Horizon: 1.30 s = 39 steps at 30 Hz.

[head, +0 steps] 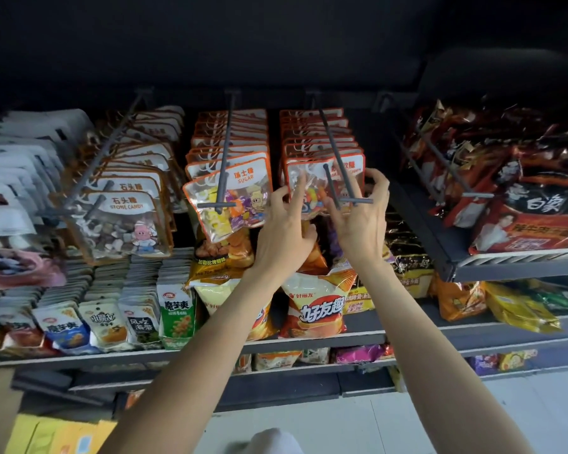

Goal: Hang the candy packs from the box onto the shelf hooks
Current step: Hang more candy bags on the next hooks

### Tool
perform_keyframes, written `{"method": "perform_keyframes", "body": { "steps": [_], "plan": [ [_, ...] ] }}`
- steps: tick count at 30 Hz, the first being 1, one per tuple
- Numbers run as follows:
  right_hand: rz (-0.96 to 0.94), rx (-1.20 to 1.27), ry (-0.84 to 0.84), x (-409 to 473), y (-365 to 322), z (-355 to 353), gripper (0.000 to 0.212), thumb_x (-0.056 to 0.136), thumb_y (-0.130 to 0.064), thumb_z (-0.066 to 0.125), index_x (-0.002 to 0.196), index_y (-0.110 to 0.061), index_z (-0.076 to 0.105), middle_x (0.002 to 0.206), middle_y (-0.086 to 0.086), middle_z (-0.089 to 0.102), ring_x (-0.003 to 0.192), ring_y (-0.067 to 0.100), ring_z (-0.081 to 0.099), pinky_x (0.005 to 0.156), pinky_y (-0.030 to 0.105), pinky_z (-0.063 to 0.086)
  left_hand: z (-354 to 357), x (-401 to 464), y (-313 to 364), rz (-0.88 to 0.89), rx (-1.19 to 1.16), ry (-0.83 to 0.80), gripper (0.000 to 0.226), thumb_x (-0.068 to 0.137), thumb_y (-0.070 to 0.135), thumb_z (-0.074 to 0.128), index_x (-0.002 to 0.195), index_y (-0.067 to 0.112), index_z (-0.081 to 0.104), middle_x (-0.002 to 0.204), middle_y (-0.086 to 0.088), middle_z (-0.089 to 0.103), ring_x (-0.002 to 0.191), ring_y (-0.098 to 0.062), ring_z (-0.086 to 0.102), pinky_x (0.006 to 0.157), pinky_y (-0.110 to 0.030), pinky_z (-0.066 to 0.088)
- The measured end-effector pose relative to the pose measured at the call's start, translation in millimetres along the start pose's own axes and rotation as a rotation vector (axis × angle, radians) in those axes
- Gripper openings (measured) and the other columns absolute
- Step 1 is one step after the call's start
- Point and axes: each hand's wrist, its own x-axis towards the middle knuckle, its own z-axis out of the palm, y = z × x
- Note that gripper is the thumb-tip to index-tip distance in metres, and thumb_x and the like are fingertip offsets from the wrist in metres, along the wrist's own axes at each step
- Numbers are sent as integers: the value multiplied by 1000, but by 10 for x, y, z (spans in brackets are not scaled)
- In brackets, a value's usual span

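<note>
An orange-edged candy pack [315, 181] with a clear front hangs at the front of the right hook [336, 158]. My left hand [284, 224] pinches its left edge and my right hand [361, 211] holds its right edge, fingers curled around the hook's end bar. More packs of the same kind hang behind it. To the left, a "SUGAR" pack [232, 196] leads the row on the middle hook [225, 149]. Further left, a "STONE CANDY" pack [122, 224] fronts another full hook. The box is only partly visible as a yellow carton [59, 434] at bottom left.
Small snack packets [105, 316] stand in rows on the lower shelf at left. Chip bags [315, 309] sit right below my hands. Red noodle bags [518, 191] fill a tilted shelf at right. White packs [20, 165] hang far left. Pale floor shows below.
</note>
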Motion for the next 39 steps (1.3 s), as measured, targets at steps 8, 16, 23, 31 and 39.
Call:
{"method": "perform_keyframes", "body": {
  "steps": [8,16,23,31,39],
  "plan": [
    [-60,-87,-80,-385,193,-78,43,89,-19,66,130,-17,51,152,25,22,139,42,24,106,60,35,-54,-310,199,-230,-346,-116,76,95,19,56,152,36,8,161,-1,4,142,-24,29,111,-42,37],
    [-244,47,-207,-894,-131,-471,27,95,-14,53,121,-7,59,129,11,57,118,26,52,96,38,42,-495,-1071,204,-238,-395,73,49,95,23,55,143,25,40,136,8,52,128,-7,45,108,-37,39],
    [-339,169,-478,-1577,-1083,-368,20,95,-20,54,109,-11,65,78,-2,70,54,15,61,41,26,46,-1288,-2232,-453,-172,-146,433,25,92,22,53,112,12,64,87,11,62,81,-2,58,73,-27,52],
    [-382,263,-972,-2768,-2421,514,25,88,-26,55,108,-17,69,111,1,67,97,23,66,74,35,54,-2611,-4161,-1697,-425,116,395,24,92,23,52,105,11,68,87,3,64,85,-14,57,80,-17,42],
    [-531,339,-1140,-3206,-3941,1367,21,91,-14,64,111,-18,68,116,-1,66,103,19,62,79,29,47,-3852,-5173,-2900,-833,135,116,32,91,19,61,123,21,60,121,5,62,114,-10,53,90,-18,37]
  ]
}}
